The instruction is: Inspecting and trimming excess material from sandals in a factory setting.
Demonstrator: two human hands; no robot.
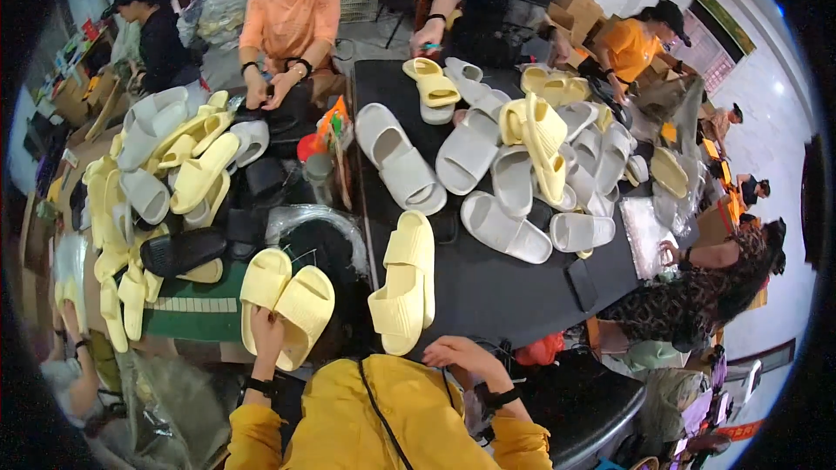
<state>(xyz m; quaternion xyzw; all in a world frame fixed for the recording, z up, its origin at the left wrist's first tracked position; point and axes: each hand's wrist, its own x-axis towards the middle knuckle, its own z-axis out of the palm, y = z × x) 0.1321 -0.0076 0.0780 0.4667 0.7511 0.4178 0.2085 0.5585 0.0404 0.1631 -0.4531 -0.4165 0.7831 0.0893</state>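
My left hand (266, 332) is closed around the near end of a pale yellow slide slipper (265, 283). A matching slipper (306, 312) lies against it, soles side by side, over the table's front edge. My right hand (461, 357) rests near my body at the table's edge, fingers loosely bent and apart, with no slipper in it. Just left of that hand stands a pair of yellow slippers (405, 283) pressed together on the black table (488, 296). Part of my right fingers is hard to make out.
Grey slippers (503, 226) and yellow ones lie heaped across the table. Another mixed pile (174, 165) sits at left, with a black slipper (183, 251). A dark phone-like slab (581, 285) and clear plastic bags (646, 238) lie at right. Several people work around the tables.
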